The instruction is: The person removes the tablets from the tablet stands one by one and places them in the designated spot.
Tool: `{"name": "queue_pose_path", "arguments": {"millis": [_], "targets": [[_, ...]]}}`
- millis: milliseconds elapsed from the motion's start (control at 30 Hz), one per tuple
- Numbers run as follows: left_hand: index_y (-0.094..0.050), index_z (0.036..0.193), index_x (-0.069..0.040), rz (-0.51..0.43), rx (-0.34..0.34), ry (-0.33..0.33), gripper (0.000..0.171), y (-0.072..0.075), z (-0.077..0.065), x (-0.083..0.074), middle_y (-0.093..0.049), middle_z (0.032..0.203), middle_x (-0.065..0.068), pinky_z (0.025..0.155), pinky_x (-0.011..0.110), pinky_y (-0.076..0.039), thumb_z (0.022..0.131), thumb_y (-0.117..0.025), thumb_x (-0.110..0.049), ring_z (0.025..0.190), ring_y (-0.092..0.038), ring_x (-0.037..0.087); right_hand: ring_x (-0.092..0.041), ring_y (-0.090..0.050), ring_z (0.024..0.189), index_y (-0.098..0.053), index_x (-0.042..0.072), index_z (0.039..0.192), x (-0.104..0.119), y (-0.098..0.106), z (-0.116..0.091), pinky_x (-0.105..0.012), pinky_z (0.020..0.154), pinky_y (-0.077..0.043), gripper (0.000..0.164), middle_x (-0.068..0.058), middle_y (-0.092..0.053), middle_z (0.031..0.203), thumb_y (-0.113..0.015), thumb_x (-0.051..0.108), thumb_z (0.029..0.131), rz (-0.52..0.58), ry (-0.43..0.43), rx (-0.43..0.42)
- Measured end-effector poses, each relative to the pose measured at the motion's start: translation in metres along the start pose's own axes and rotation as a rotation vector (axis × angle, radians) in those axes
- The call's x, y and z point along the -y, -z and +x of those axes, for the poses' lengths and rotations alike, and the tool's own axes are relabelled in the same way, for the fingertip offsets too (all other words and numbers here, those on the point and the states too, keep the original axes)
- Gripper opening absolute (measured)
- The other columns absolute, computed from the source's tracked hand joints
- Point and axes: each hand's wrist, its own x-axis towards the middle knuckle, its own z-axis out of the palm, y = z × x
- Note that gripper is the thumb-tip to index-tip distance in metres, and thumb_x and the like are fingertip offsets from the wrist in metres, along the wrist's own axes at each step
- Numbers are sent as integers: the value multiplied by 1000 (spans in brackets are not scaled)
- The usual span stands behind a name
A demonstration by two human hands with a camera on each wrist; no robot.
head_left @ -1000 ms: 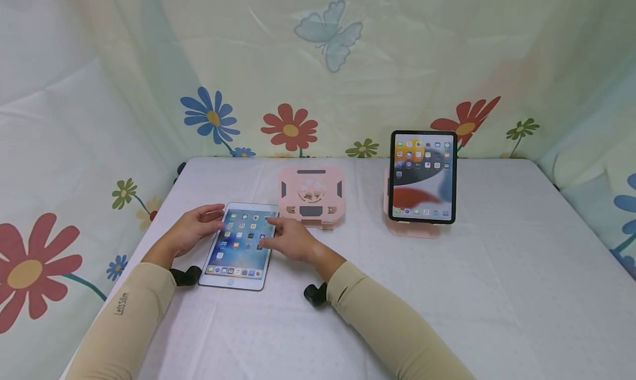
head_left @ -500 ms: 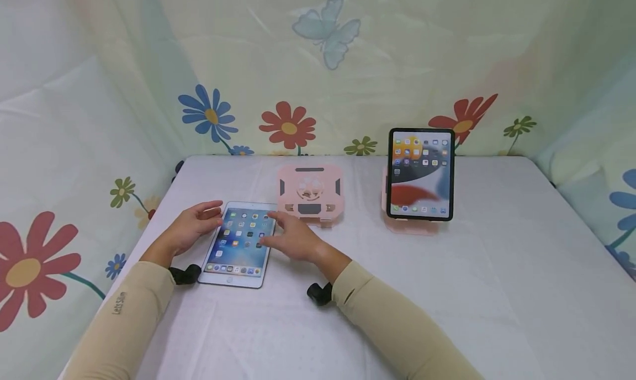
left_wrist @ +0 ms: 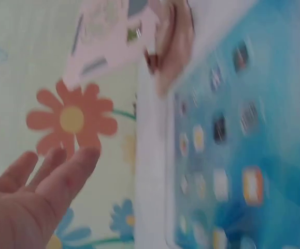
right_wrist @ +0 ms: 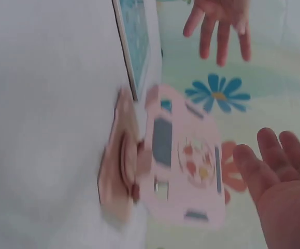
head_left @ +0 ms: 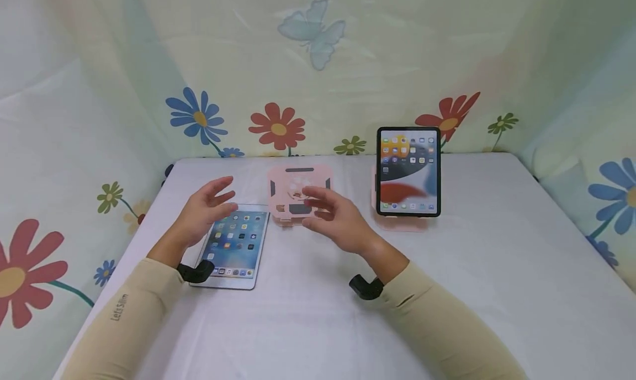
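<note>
A white-framed tablet [head_left: 237,242] lies flat on the table at the left, its screen lit with app icons. Over its upper left edge hovers my left hand [head_left: 203,211], fingers spread and holding nothing. My right hand [head_left: 340,217] is raised in front of a pink tablet stand [head_left: 283,189], its relaxed fingers overlapping the stand's right part in the head view. In the right wrist view the stand [right_wrist: 183,166] is upright on its base [right_wrist: 119,166], with the right hand [right_wrist: 289,187] apart from it.
A black-framed tablet [head_left: 408,170] leans upright on a second pink stand [head_left: 402,223] at the back right. The white-covered table [head_left: 308,325] meets a flowered curtain [head_left: 377,54] behind. A black wrist camera [head_left: 366,287] is worn under each forearm.
Both hands have lifted off the white tablet's edges. The right hand has moved right, to the front of the pink stand; the left has risen slightly. The head view has shifted a little.
</note>
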Motion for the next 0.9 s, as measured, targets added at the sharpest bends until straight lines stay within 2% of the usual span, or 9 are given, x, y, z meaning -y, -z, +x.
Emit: {"name": "queue_pose_path", "arguments": {"millis": [100, 167, 400, 467, 600, 800, 900], "targets": [[-32, 157, -14, 3, -12, -39, 67, -14, 1, -15, -25, 163, 4, 107, 50, -40, 99, -65, -14, 146, -32, 28, -27, -46, 137, -42, 1, 149, 2, 20, -4, -45, 110, -39, 60, -18, -43, 152, -66, 2, 94, 0, 29, -33], [-34, 157, -16, -12, -15, -64, 66, -24, 4, -23, -26, 163, 1, 107, 48, -41, 99, -65, -14, 146, -32, 25, -26, -45, 138, -43, 1, 149, 2, 33, -7, -44, 109, -40, 60, -16, -42, 153, -66, 0, 94, 2, 41, -64], [-41, 153, -14, -68, 6, -159, 61, -61, 18, -43, -34, 159, 0, 104, 48, -45, 97, -66, -12, 144, -35, 22, -25, -55, 126, -51, 0, 143, 4, 79, -25, -24, 98, -48, 50, -11, -53, 144, -65, -2, 95, -37, 62, -228], [-42, 152, -13, -79, 14, -183, 60, -71, 21, -49, -36, 158, 1, 104, 48, -44, 97, -66, -12, 144, -35, 22, -25, -58, 121, -52, -1, 141, 4, 91, -30, -22, 94, -50, 47, -10, -57, 138, -64, 0, 96, -48, 61, -274], [-46, 149, -12, -111, 31, -207, 55, -89, 29, -57, -44, 153, 3, 105, 43, -45, 98, -66, -13, 140, -39, 20, -19, -59, 116, -54, 1, 140, 3, 111, -41, -19, 91, -51, 43, -7, -60, 131, -63, 5, 98, -82, 37, -344], [-50, 144, -8, -153, 61, -245, 50, -113, 46, -67, -49, 147, 10, 105, 38, -45, 97, -66, -12, 135, -45, 20, -11, -57, 117, -54, 5, 141, -7, 136, -52, -16, 92, -48, 44, -14, -56, 138, -64, 11, 99, -207, -10, -418], [-51, 143, -10, -193, 78, -252, 49, -126, 54, -72, -50, 146, 8, 105, 36, -45, 96, -66, -12, 133, -47, 18, -8, -56, 117, -53, 5, 142, -12, 151, -58, -20, 96, -48, 45, -14, -56, 139, -65, 12, 99, -269, -41, -457]]}}
